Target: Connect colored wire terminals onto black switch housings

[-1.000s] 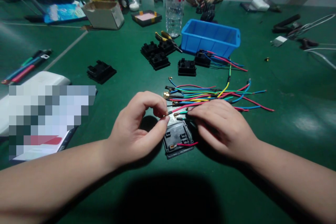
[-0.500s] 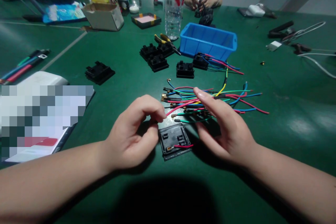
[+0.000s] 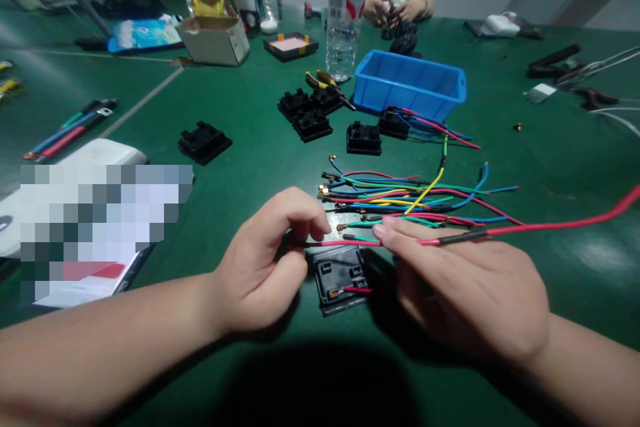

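Red wire held near level between left hand and right hand

Its long axis runs left to right above the worktop, by the far edge of a black housing. The left hand pinches a dark stretch between thumb and curled forefinger; the right hand, fingers nearly straight, has the wire crossing it, though whether it grips cannot be told. Slim and bright, the wire bears a black sleeve over the right hand and rises rightward out of frame

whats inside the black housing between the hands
The housing holds a terminal on a red wire; the wire's far end, by the right hand, is covered or too dark to see.
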Tool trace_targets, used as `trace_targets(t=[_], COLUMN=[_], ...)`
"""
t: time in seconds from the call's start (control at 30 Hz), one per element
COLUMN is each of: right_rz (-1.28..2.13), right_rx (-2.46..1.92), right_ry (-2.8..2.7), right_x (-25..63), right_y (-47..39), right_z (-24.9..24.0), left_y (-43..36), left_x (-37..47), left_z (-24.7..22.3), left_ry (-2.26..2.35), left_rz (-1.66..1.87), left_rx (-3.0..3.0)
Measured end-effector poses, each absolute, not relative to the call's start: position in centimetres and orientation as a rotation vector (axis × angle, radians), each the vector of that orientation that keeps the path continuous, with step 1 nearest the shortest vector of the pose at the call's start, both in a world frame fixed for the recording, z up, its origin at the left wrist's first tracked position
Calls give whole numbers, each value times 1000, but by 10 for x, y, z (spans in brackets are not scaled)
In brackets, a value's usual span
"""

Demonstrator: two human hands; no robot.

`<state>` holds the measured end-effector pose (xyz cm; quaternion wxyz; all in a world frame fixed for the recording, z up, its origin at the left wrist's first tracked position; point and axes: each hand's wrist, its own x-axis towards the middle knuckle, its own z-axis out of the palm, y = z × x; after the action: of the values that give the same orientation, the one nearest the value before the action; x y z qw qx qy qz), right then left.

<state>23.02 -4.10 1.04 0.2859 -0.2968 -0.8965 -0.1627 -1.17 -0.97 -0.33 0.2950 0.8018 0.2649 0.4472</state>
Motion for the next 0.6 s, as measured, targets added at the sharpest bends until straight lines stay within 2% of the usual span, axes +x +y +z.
trace_targets(t=[0.6], right_rz=[-514], right_rx=[-965], right_ry=[-2421], right_x=[223], right_y=[-51], right_z=[9], left_y=[-9], left_x=[-9], left_z=[4], left_ry=[441], left_rz=[1054], left_rx=[2266])
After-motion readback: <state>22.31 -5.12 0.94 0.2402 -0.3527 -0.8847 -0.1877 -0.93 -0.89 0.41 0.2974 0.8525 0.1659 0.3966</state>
